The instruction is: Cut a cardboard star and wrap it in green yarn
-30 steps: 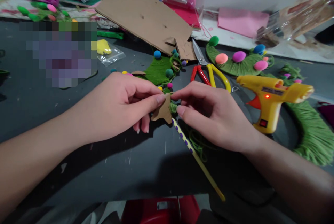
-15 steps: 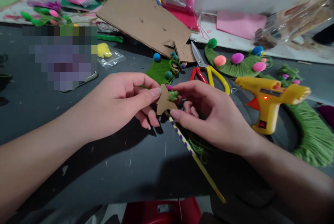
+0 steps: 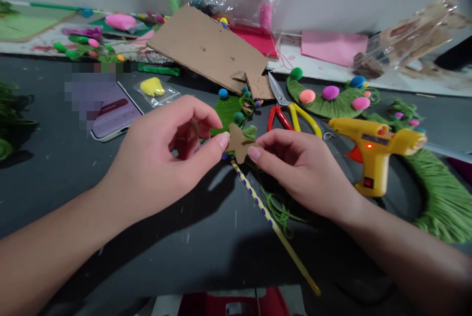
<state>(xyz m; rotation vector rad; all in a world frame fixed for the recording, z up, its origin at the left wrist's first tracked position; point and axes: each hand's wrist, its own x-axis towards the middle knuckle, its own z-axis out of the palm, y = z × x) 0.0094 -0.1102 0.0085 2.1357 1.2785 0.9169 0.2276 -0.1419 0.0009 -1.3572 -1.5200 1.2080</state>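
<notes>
A small brown cardboard star (image 3: 239,145) is held up over the table between my two hands, with a tuft of green yarn (image 3: 250,132) at its upper right edge. My left hand (image 3: 162,158) has its thumb on the star's left point; the fingers behind are partly hidden. On the other side, my right hand (image 3: 302,163) pinches the right point between thumb and index finger. Below the star lies a thin yellow stick (image 3: 276,227), purple-dotted along its upper half. Loose green yarn (image 3: 282,210) is beside it. Behind the hands is a green piece (image 3: 225,112) with small pompoms.
To the right stand a yellow glue gun (image 3: 376,151), its red light on, and a yarn-wrapped green ring (image 3: 438,193) with colored pompoms. Scissors (image 3: 282,97) lie behind my right hand. A phone (image 3: 120,109), a bag with yellow material (image 3: 153,87) and a cardboard sheet (image 3: 210,50) are further back.
The star has turned and moved slightly right; my right fingers now pinch its right point. The pink pompom near my right index finger no longer shows. The camera view has tilted up slightly.
</notes>
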